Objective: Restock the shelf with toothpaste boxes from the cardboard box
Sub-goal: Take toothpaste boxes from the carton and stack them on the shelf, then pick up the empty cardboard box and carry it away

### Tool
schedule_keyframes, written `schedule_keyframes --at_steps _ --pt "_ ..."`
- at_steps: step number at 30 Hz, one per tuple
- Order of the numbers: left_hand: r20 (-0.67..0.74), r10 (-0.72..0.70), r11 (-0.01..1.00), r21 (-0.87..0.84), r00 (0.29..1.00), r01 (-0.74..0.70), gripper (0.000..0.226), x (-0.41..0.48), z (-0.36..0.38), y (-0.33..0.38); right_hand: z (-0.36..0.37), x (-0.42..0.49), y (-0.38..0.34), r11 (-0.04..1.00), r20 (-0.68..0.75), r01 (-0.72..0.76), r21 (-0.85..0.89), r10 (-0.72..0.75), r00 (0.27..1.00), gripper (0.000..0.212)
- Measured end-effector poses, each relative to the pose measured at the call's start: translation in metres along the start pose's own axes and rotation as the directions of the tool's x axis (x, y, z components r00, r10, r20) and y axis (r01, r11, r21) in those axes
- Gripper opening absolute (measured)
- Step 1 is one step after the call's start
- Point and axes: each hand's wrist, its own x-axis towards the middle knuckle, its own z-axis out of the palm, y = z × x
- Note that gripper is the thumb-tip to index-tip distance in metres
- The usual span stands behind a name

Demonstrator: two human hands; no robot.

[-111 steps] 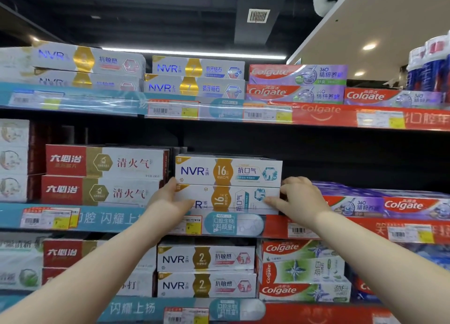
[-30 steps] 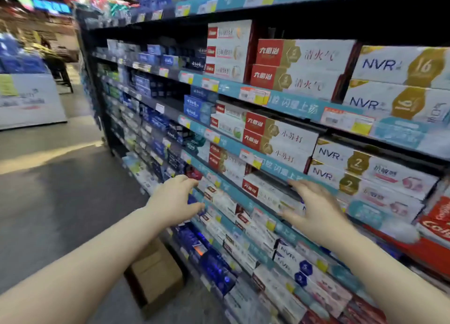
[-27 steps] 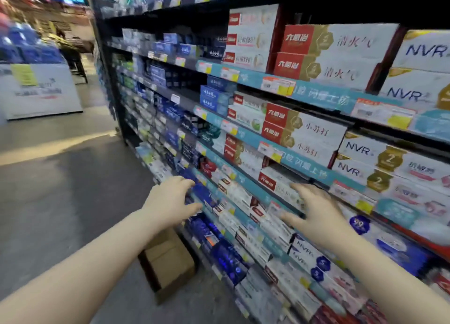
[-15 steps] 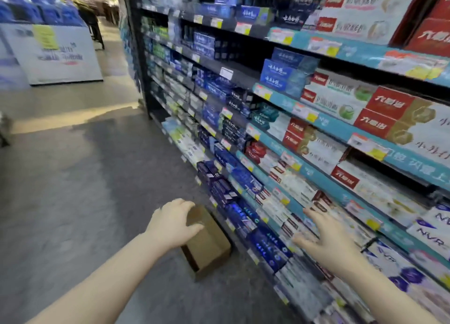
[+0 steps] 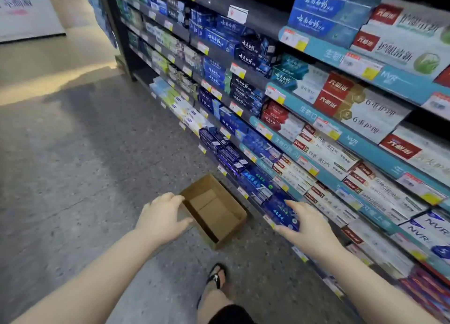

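An open cardboard box (image 5: 232, 232) sits on the floor at the foot of the shelf (image 5: 304, 110), long side along it, no toothpaste showing inside, between two empty, spread-fingered hands, the left hand (image 5: 162, 220) nearer, at its rim, the right hand (image 5: 304, 228) farther.

One head-worn view — downward and forward along the shelf (image 5: 304, 110) (close on the right)

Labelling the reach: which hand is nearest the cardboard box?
The left hand, overlapping the left rim of the cardboard box in view; the right hand is farther off, before blue toothpaste boxes.
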Motion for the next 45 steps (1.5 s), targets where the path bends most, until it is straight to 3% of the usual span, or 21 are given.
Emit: schedule_keyframes --at_steps 6,11,16,19,23,25,33,38,45 --pt "0.066 0.086 0.996 0.022 0.994 -0.087 0.063 0.077 -0.010 -0.028 0.035 0.076 -0.021 0.996 0.079 -0.078 0.049 0.074 0.994 0.077" --pt "0.205 0.102 0.991 0.067 0.974 -0.118 0.062 0.170 -0.013 -0.044 0.058 0.152 -0.037 0.968 0.178 -0.200 0.150 0.172 0.969 0.077" --pt "0.285 0.084 0.993 0.058 0.955 -0.105 0.065 0.252 0.000 -0.053 0.081 0.216 -0.037 0.967 0.255 -0.246 0.064 0.223 0.941 0.078" --pt "0.386 0.058 0.996 0.046 0.921 -0.081 0.066 0.290 0.021 -0.061 0.099 0.242 -0.033 0.948 0.355 -0.307 0.080 0.261 0.898 0.077" --pt "0.529 0.016 0.999 0.034 0.849 -0.040 0.066 0.345 0.058 -0.076 0.141 0.266 -0.025 0.921 0.263 -0.381 0.081 0.349 0.899 0.066" --pt "0.566 0.017 0.998 0.040 0.824 -0.047 0.065 0.373 0.078 -0.082 0.158 0.278 -0.021 0.898 0.305 -0.434 0.068 0.396 0.866 0.065" --pt "0.562 0.124 0.969 0.111 0.818 -0.223 0.064 0.478 0.172 -0.114 0.264 0.338 -0.009 0.765 0.304 -0.634 0.112 0.581 0.755 0.068" --pt "0.577 0.159 0.928 0.190 0.801 -0.321 0.068 0.539 0.234 -0.147 0.346 0.375 0.000 0.616 0.314 -0.758 0.216 0.691 0.651 0.070" --pt "0.567 0.183 0.914 0.203 0.803 -0.352 0.079 0.600 0.330 -0.188 0.461 0.410 0.033 0.501 0.338 -0.832 0.240 0.760 0.555 0.072"
